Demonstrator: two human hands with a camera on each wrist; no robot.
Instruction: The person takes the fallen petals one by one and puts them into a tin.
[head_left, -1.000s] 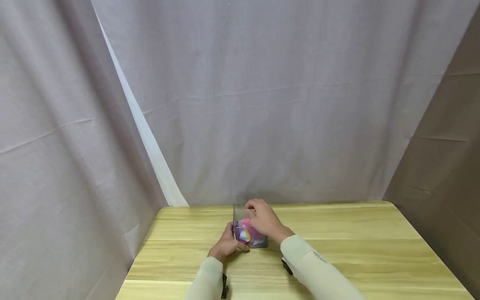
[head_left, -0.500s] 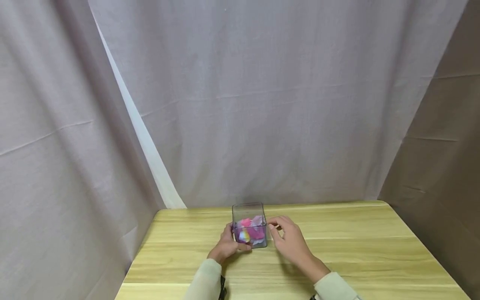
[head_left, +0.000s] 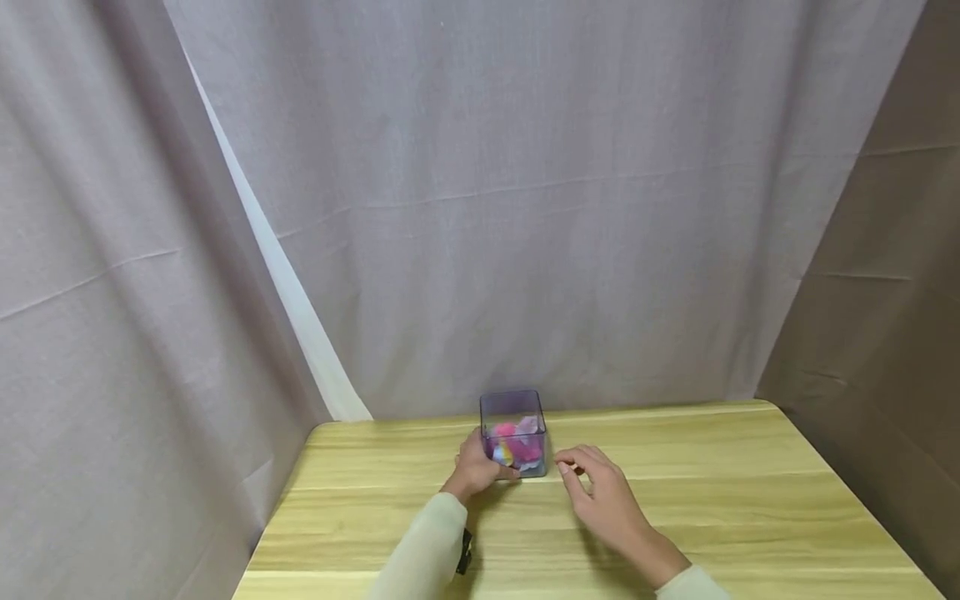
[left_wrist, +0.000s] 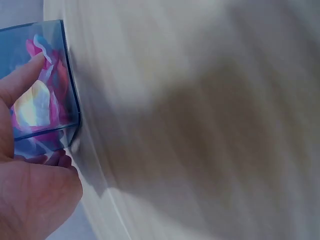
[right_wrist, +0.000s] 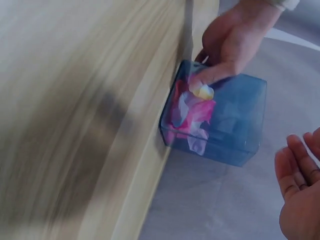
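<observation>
A see-through, bluish-purple square box [head_left: 512, 404] stands on the table near its back edge. Soft, petal-like pieces [right_wrist: 200, 111] in pink, white, yellow and pale blue lie in its lower part. My left hand [head_left: 477, 468] grips the box from the left, with the thumb [left_wrist: 22, 82] across the near wall; in the head view its other fingers are partly hidden behind the box. To the right of the box and apart from it, my right hand [head_left: 603, 496] hovers with loosely bent fingers. Nothing shows between those fingers in the right wrist view.
The wood-grain table [head_left: 750, 483] spreads out on both sides and in front of the box. Grey curtains [head_left: 562, 208] hang close behind the table's back edge and along both sides. A pale gap [head_left: 285, 283] runs between two curtains at the left.
My right hand has come out from over the box and drawn back to its right. The left hand has shifted the box slightly away and to the right.
</observation>
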